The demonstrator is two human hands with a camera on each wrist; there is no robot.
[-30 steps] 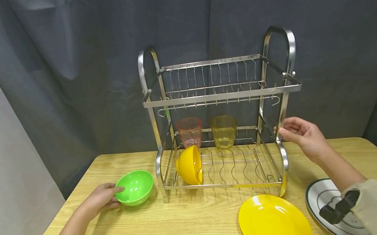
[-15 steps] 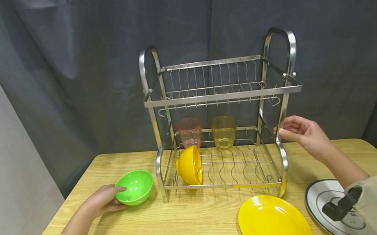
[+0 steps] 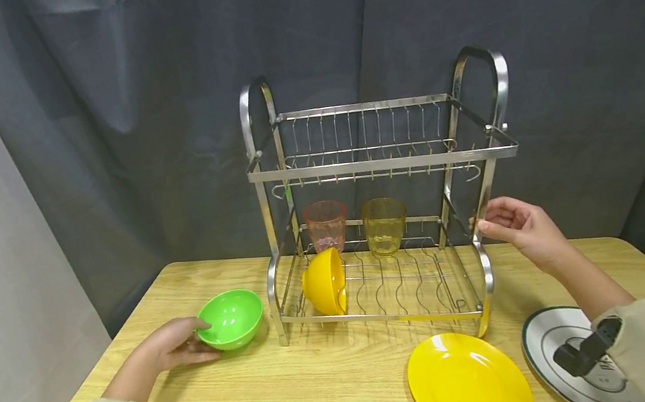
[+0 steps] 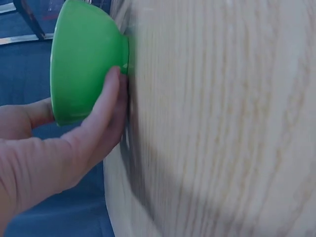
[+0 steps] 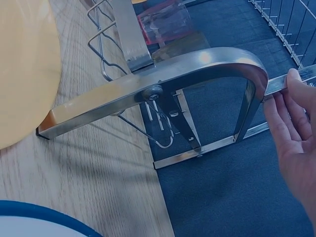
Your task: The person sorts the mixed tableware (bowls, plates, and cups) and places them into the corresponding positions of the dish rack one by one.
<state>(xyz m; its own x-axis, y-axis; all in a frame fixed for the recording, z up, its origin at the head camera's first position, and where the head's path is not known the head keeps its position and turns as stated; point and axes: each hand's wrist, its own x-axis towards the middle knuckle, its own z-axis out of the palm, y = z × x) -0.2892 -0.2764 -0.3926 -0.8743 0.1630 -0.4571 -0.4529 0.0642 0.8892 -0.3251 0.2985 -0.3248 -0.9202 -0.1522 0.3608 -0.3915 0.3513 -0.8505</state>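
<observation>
A green bowl [image 3: 232, 321] sits upright on the table, left of the two-tier metal dish rack [image 3: 383, 166]. My left hand [image 3: 180, 343] grips it from the left, thumb over the rim and fingers under its side near the foot, as the left wrist view also shows. At the rack's right side, my right hand [image 3: 522, 231] holds the front upright [image 5: 276, 86] between thumb and fingers. On the lower tier a yellow bowl [image 3: 322, 285] stands tipped on its side. Behind it are a pink tumbler [image 3: 327, 227] and a yellow tumbler [image 3: 386, 226].
A yellow plate [image 3: 468, 381] lies on the table in front of the rack. To its right lies a white plate with a dark green rim [image 3: 551, 333], partly under my right sleeve. A dark curtain [image 3: 169, 127] hangs behind the table.
The fingers of my left hand have slid a little further under the green bowl. My right hand keeps its hold on the rack; the dishes have stayed where they were.
</observation>
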